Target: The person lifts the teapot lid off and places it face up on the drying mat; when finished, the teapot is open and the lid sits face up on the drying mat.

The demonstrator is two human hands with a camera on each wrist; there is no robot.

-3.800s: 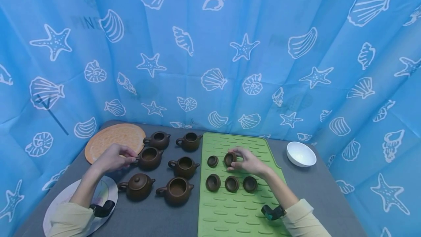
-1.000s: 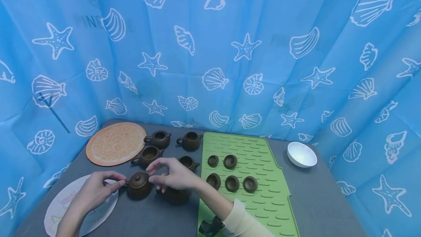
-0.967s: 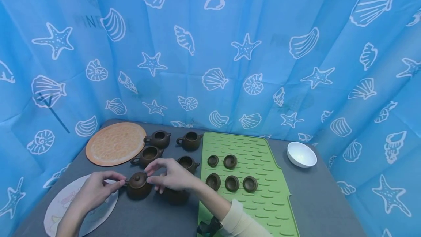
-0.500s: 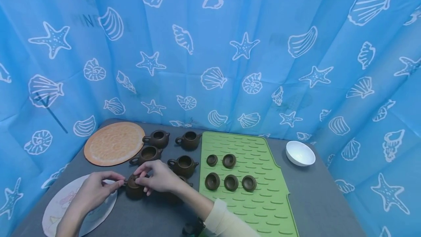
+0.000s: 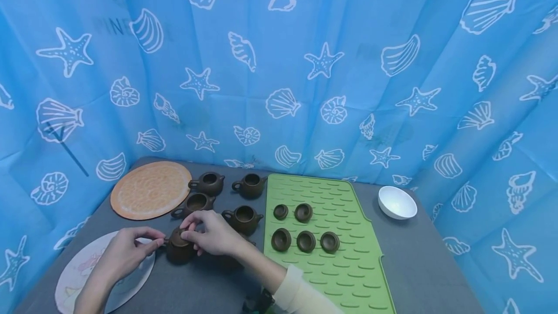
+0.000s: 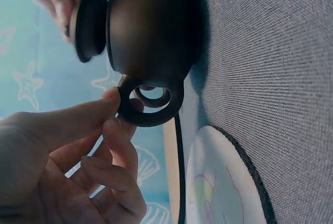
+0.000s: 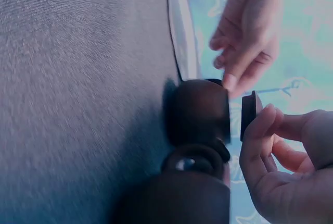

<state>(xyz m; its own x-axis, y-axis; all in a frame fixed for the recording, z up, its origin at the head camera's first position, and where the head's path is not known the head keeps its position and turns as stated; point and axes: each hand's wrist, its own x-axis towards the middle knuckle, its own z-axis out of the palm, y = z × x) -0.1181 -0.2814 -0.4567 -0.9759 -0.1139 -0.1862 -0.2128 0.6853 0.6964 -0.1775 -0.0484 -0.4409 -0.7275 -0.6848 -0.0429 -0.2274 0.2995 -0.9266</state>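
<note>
At the near left of the grey surface [image 5: 209,290], a left hand [image 5: 124,251] pinches a brown teapot's [image 5: 178,251] handle while the right hand [image 5: 213,234] grips its lid [image 6: 88,26], lifted just clear.

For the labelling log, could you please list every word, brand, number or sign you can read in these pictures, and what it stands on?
"PIN…": faint grey letters on the blue seashell curtain, upper left; the letters after them fade out and cannot be read.
A second faint grey print on the same curtain, upper right of centre: too blurred to read.
Teapots, lids, mats, white bowl: no text visible.
</note>
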